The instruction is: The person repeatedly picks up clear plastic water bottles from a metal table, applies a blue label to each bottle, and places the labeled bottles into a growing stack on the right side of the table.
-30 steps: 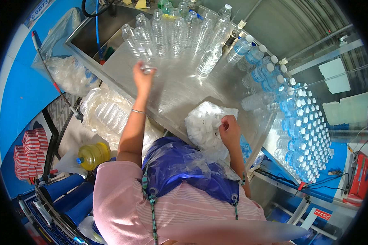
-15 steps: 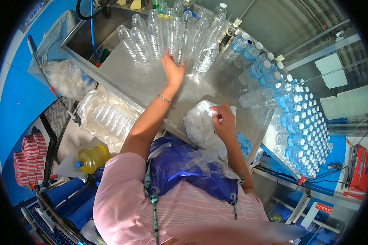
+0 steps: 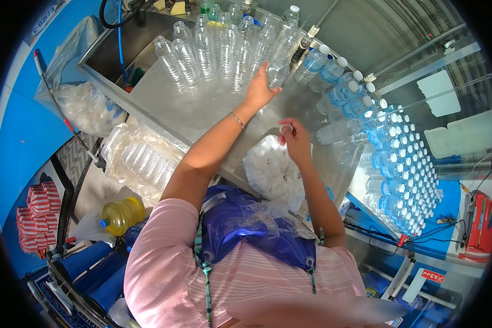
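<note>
On the metal worktop (image 3: 202, 109), my left hand (image 3: 261, 92) reaches to a clear plastic bottle (image 3: 279, 72). Its fingers and thumb lie around the lower part of the bottle. Uncapped clear bottles (image 3: 205, 49) stand in a group just left and beyond it. Nearer to me, my right hand (image 3: 296, 141) pinches a white bottle cap (image 3: 285, 128) between its fingertips. Below that hand, a clear plastic bag (image 3: 270, 169) full of white caps rests at the near edge of the worktop.
Capped bottles with blue labels (image 3: 339, 93) line the right side, joining a dense block of bottles (image 3: 402, 169). A sink (image 3: 106, 60) lies at far left. Bagged bottles (image 3: 142, 158) and a yellow jug (image 3: 123, 215) sit low on the left.
My left hand has moved right, from the group of uncapped bottles to the single bottle, which has shifted slightly away. My right hand has risen from the bag with the cap.
</note>
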A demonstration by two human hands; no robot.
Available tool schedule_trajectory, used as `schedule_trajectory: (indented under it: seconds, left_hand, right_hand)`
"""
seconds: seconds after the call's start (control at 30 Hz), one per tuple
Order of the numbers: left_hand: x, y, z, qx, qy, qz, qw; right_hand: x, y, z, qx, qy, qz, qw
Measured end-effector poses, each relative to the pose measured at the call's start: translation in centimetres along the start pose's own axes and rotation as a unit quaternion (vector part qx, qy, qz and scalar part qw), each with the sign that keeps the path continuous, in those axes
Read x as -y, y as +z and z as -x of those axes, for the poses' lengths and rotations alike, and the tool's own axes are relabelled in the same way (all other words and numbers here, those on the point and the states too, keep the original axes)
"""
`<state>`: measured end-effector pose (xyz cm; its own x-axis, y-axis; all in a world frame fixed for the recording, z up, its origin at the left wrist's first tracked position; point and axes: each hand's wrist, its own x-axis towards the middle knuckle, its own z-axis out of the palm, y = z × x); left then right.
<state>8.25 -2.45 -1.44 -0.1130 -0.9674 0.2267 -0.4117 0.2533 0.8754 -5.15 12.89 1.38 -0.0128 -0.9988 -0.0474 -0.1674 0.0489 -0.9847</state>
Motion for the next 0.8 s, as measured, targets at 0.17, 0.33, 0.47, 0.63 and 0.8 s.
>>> schedule_trajectory:
  seconds: [0.17, 0.33, 0.47, 0.63, 0.8]
  left_hand:
    - [-1.1, -1.6, 0.7, 0.031, -0.053, -0.077, 0.995]
    - [-3.0, -4.0, 1.4, 0.089, -0.074, -0.104, 0.988]
    - [-4.6, -5.6, 1.4, 0.126, -0.070, -0.111, 0.983]
    - [-4.7, -6.8, 2.2, 0.124, -0.020, -0.096, 0.987]
    - [-2.7, -6.3, 6.5, 0.129, 0.031, 0.005, 0.991]
  right_hand:
    - [-1.6, -1.0, -6.0, -0.014, 0.042, -0.083, 0.996]
    - [-3.9, -1.4, -13.0, -0.002, 0.183, -0.268, 0.946]
    - [-4.6, 0.2, -16.5, 0.038, 0.184, -0.329, 0.925]
    - [-4.7, 1.5, -18.5, 0.060, 0.154, -0.331, 0.929]
    - [-4.6, 0.8, -19.0, 0.221, 0.150, -0.336, 0.903]
